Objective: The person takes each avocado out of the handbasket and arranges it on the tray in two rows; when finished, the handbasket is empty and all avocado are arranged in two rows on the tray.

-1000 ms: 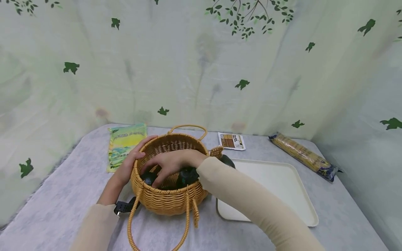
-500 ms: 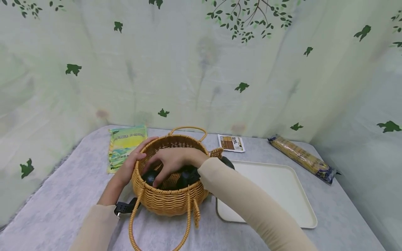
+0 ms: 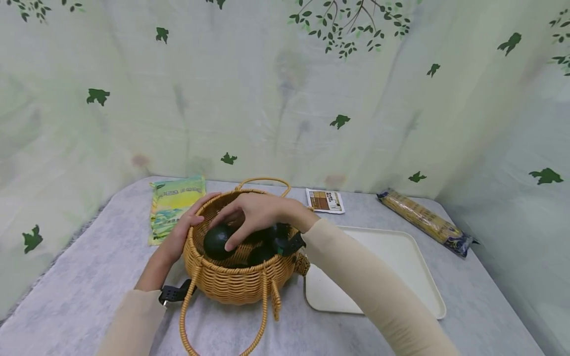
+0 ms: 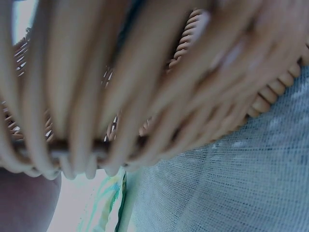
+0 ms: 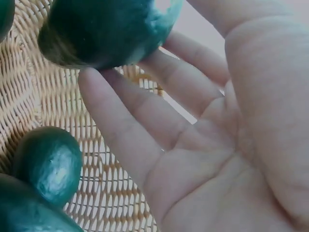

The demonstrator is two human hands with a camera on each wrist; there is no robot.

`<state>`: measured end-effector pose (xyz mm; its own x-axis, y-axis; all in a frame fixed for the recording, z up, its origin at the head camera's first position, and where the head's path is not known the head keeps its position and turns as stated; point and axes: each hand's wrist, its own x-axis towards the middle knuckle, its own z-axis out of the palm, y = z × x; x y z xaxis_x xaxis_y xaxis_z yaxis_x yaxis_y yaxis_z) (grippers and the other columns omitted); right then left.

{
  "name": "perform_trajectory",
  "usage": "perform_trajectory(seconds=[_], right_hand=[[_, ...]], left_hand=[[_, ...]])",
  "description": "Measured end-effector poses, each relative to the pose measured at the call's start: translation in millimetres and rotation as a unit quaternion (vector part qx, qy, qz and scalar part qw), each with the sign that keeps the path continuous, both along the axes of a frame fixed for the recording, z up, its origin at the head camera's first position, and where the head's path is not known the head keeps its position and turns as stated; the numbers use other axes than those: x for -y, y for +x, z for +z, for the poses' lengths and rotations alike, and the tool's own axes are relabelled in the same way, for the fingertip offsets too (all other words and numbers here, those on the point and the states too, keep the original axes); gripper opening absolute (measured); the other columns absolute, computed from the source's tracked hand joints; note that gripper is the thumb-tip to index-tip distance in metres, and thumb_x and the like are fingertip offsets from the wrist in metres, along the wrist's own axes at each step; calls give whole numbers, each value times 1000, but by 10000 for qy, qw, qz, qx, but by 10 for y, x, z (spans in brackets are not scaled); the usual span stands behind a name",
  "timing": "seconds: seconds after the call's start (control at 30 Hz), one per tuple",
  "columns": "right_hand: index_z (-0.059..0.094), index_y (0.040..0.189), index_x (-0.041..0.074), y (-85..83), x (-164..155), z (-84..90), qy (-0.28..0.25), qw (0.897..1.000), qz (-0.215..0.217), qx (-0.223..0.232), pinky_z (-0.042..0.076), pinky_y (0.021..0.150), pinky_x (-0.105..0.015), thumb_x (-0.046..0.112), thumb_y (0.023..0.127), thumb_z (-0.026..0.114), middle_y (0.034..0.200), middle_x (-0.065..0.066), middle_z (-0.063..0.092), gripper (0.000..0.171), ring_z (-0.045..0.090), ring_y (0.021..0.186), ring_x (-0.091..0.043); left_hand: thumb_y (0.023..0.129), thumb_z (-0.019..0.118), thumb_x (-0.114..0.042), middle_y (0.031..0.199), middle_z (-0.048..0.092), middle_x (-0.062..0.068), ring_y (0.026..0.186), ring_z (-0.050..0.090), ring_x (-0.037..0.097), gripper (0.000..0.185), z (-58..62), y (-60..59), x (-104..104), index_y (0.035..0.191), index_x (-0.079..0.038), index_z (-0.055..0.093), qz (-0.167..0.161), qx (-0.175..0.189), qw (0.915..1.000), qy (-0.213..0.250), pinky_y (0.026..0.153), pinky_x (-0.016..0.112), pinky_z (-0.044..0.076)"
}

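A round-bellied wicker basket (image 3: 236, 289) stands on the cloth-covered table. My left hand (image 3: 183, 226) grips its left rim, with the thumb over the edge; woven strands fill the left wrist view. Inside the basket, my right hand (image 3: 258, 212) holds a glossy dark green avocado (image 3: 216, 242) between thumb and fingers, near the left inner wall. The right wrist view shows that avocado (image 5: 108, 34) at the fingertips, raised off the basket's bottom. Other avocados (image 5: 50, 164) lie lower in the basket, partly hidden by the hand and wrist strap in the head view.
Right of the basket lies a white tray (image 3: 401, 269), partly covered by my right sleeve. Behind are a green-yellow packet (image 3: 173, 205), a small brown-white packet (image 3: 326, 201) and a long pack that looks like dried noodles (image 3: 425, 220). A basket handle (image 3: 262, 326) hangs towards me.
My right hand has risen from deep in the basket, bringing the avocado up with it. The left hand keeps its place on the rim.
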<state>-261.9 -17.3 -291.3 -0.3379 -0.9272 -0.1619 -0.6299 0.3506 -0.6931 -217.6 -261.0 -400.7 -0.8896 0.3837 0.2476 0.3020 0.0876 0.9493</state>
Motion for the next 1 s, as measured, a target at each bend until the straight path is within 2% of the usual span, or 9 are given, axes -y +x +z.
perform_trajectory(seconds=[0.13, 0.27, 0.43, 0.6, 0.7, 0.83, 1.0], right_hand=[[65, 141, 21, 29, -104, -1, -379, 9993, -21, 32, 48, 102, -21, 34, 88, 82, 139, 9, 63, 57, 60, 124, -1], [63, 143, 17, 75, -223, -6, -691, 9972, -257, 140, 49, 105, -28, 29, 89, 81, 140, 4, 63, 58, 60, 125, -4], [62, 144, 22, 170, -394, -25, -1069, 9927, -552, 92, 49, 106, -29, 31, 90, 80, 138, 9, 64, 58, 61, 125, -4], [61, 146, 26, 290, -541, -80, -1344, 9866, -915, -157, 54, 96, -28, 34, 93, 77, 135, 8, 66, 56, 66, 114, -2], [63, 144, 27, 356, -605, -114, -1503, 9822, -1078, -335, 57, 88, -27, 34, 92, 78, 130, 8, 69, 55, 70, 105, -2], [64, 142, 30, 432, -693, -153, -1711, 9771, -1195, -417, 58, 84, -28, 32, 90, 80, 127, 6, 72, 54, 73, 97, -2], [65, 141, 30, 503, -809, -226, -1963, 9696, -1455, -163, 59, 87, -29, 26, 89, 82, 129, 4, 71, 55, 74, 99, -6]], left_hand=[[102, 27, -20, 157, 34, 14, 131, 50, 9, 62, -8, 13, 10, 164, -16, 23, -35, 54, 9999, 90, 95, 28, 53], [103, 26, -21, 156, 34, 14, 131, 51, 11, 61, -15, 12, 7, 164, -15, 23, -48, 47, 9999, 138, 94, 30, 54], [104, 27, -24, 157, 34, 15, 133, 50, 16, 60, -12, -4, -1, 164, -16, 25, 25, -42, 10000, 63, 96, 30, 53], [104, 28, -24, 157, 35, 15, 136, 48, 29, 60, 9, 2, -8, 164, -16, 27, 77, -87, 9999, 36, 97, 35, 53], [103, 28, -23, 156, 37, 13, 136, 48, 29, 60, 13, 8, -9, 163, -17, 28, 91, -106, 9999, 68, 98, 35, 53], [103, 29, -22, 156, 37, 11, 137, 49, 27, 61, 8, 11, -9, 163, -18, 28, 74, -121, 9998, 122, 98, 35, 53], [104, 29, -23, 156, 37, 11, 137, 48, 26, 60, 1, 10, -11, 164, -18, 28, 98, -137, 9998, 102, 98, 36, 52]])
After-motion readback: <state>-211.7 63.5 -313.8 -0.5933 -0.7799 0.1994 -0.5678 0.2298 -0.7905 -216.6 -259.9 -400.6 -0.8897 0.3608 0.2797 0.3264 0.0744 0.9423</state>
